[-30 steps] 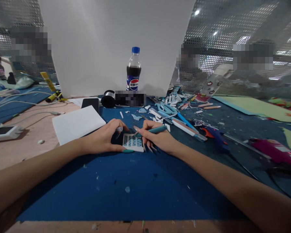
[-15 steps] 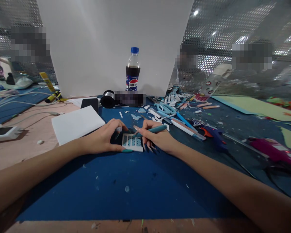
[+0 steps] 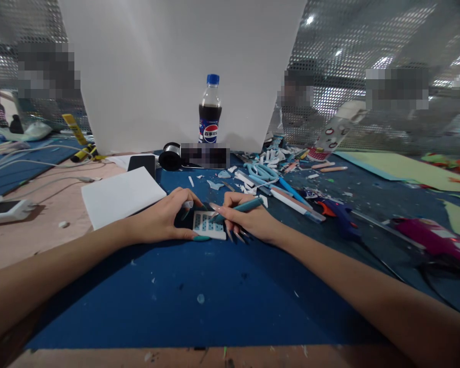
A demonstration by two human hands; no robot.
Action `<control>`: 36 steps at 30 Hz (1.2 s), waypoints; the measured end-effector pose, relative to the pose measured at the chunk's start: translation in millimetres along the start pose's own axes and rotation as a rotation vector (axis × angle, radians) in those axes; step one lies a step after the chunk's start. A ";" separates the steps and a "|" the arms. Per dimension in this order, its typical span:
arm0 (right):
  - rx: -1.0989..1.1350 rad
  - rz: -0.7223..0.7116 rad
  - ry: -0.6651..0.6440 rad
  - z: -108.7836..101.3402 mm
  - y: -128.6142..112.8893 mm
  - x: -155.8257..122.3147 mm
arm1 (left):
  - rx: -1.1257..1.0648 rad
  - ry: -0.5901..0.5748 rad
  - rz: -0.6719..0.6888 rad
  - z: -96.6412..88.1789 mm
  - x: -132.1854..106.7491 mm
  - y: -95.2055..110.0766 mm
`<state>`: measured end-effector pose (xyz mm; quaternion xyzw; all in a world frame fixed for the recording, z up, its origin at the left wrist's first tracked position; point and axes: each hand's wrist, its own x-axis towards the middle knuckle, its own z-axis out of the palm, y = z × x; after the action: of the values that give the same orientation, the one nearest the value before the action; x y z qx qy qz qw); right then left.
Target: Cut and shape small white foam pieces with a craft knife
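Observation:
A small white grid-like panel [image 3: 209, 234], with dotted blue patches in its openings, lies flat on the blue mat. My left hand [image 3: 166, 214] curves around its left side, thumb on the near edge and fingertips near the far edge. Something small and white shows by those fingers, too blurred to name. In my right hand [image 3: 249, 217] is a slim teal pen-shaped tool [image 3: 249, 204], pinched like a pen and slanted. Its lower end meets the panel's right upper part; the tip is too small to make out.
White paper [image 3: 122, 197] lies left of my hands. Behind them stand a wire spool [image 3: 170, 156] and a cola bottle [image 3: 210, 120]. Scraps [image 3: 274, 156] and blue-handled scissors [image 3: 262, 172] crowd the back right. Two glue guns [image 3: 341, 220] with cords lie to the right.
The teal tool and my right fingers have shifted slightly over the panel, with the tool's back end a little to the left. My left hand and the panel stay put.

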<state>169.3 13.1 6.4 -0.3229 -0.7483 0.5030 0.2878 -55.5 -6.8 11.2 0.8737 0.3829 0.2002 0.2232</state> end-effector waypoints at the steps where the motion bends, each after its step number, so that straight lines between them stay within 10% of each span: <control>1: 0.002 0.000 -0.004 -0.2 0.3 0.0 | 0.001 -0.001 -0.001 -0.1 0.1 0.2; 36: 0.072 -0.043 0.103 5.0 -2.5 -2.7 | -0.006 0.005 0.002 0.3 0.2 0.3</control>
<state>166.8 7.5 6.9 -0.3218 -0.7208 0.5060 0.3478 -55.0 -6.8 11.1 0.8729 0.3823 0.2037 0.2245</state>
